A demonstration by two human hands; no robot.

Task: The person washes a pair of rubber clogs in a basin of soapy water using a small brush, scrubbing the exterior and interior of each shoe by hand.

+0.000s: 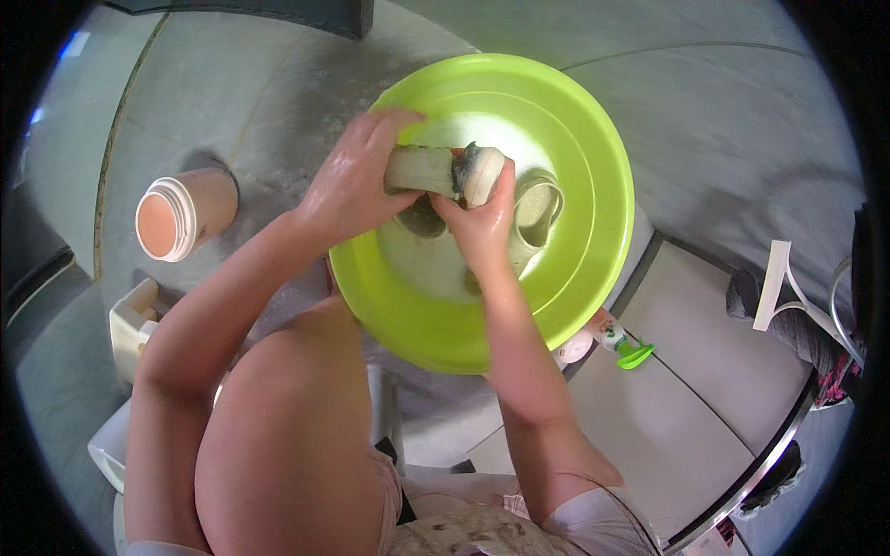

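Note:
Over a lime-green basin [593, 250], my left hand [357, 171] grips a pale shoe [419, 170] with its long edge turned up. My right hand [480, 218] is closed around a white, rounded scrub brush [485, 176]. Its dark bristle side presses against the end of the shoe, though my fingers hide part of the contact. Just right of my right hand, a second cream shoe [540, 211] sits in the basin with its opening showing. Whitish, sudsy water [408, 264] covers the basin's bottom.
Left of the basin lies an open-mouthed pinkish jar [199, 208]. A cream container [133, 324] is beside my left forearm. To the right, a bottle with a green spray head [635, 352] lies near the pale tiles [672, 287]. A white-handled item [774, 283] is farther right.

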